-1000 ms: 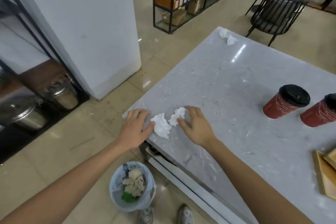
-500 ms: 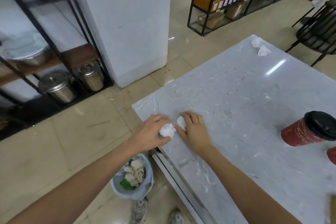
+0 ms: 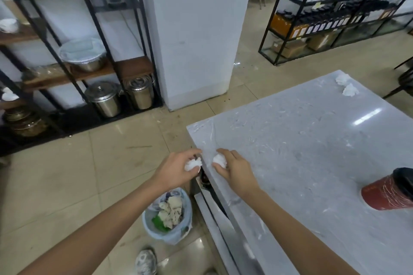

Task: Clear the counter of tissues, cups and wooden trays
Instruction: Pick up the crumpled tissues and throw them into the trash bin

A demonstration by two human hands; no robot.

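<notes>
Head view: left hand point(image 3: 176, 168) grips a crumpled tissue point(image 3: 193, 164) just off the worktop point(image 3: 301, 152) edge, above the bin point(image 3: 168, 215) at 6 o'clock. Right hand point(image 3: 234, 168) curls round a second tissue point(image 3: 219, 160) on the worktop corner. Two more tissues point(image 3: 346, 85) lie at 1 o'clock; a red cup point(image 3: 388, 190) stands at 3 o'clock. A white pillar point(image 3: 196, 29) rises at 12 o'clock.

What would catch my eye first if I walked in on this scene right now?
Two bare hands at the near corner of the grey marble counter: the left hand and the right hand each hold a crumpled white tissue. Just below them a lined waste bin stands on the floor, already holding scraps. At the right edge a red cup with a black lid stands on the counter.
</notes>
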